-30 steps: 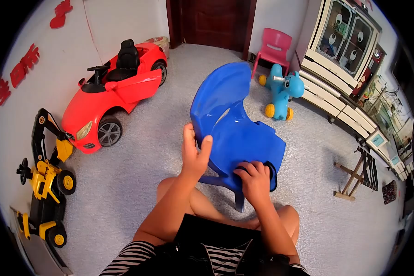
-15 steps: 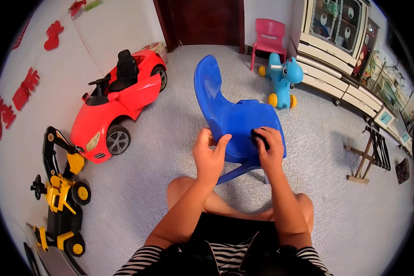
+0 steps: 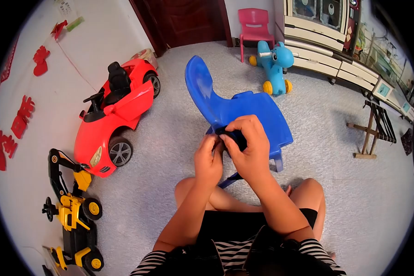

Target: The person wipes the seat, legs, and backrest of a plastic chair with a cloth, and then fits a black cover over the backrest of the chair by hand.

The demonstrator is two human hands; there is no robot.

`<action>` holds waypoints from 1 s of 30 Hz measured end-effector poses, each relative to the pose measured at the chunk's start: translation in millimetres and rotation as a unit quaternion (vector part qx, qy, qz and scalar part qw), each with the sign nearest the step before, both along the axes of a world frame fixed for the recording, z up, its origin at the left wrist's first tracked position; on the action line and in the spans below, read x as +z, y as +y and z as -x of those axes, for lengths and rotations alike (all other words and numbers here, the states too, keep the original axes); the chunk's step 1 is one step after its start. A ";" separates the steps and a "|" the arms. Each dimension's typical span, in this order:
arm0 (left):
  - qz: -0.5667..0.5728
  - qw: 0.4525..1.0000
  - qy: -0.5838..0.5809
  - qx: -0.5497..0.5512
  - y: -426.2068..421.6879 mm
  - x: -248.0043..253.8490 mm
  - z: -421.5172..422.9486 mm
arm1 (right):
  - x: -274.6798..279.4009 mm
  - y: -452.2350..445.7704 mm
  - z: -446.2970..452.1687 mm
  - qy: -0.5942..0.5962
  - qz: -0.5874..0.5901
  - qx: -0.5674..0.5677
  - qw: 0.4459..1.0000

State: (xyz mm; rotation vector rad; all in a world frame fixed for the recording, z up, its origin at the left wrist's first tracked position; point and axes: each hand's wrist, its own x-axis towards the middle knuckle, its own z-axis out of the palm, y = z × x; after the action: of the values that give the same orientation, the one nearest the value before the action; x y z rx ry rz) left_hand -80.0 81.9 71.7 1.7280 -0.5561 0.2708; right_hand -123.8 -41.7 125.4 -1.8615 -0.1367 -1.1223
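A blue plastic child's chair (image 3: pixel 257 115) stands in front of me, its backrest to the left and its seat to the right. My right hand (image 3: pixel 250 145) pinches a small black object (image 3: pixel 238 138) over the seat's near left part; its kind is hard to make out. Right beside it, my left hand (image 3: pixel 209 158) is closed near the base of the backrest, its fingertips meeting the black object. What lies inside the left fingers is hidden.
On the left are a red ride-on car (image 3: pixel 115 119) and a yellow toy excavator (image 3: pixel 71 211). A blue ride-on animal (image 3: pixel 275 69) and a pink chair (image 3: pixel 254 34) are at the back. To the right stands a folding stool (image 3: pixel 375 126), with a white cabinet (image 3: pixel 313 60) beyond.
My right hand has moved left from the seat with the black object, up to my left hand. The left hand's thumb and fingers have closed together. The view has shifted slightly.
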 end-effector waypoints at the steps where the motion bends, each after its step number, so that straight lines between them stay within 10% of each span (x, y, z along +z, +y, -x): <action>1: 0.004 1.000 0.000 0.000 0.3 1.0 -0.1 | 4.6 -1.5 -2.1 -0.007 0.023 -0.010 1.000; 30: 0.017 0.996 -0.079 0.036 -5.2 -4.2 -1.7 | 11.3 7.4 -8.5 -0.046 0.026 -0.028 0.998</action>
State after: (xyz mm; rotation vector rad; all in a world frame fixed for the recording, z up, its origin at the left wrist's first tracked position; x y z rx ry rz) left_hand -78.4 76.7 67.5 1.7043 -0.6012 0.4690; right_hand -115.3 -34.3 136.8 -1.8700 -0.1689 -1.2547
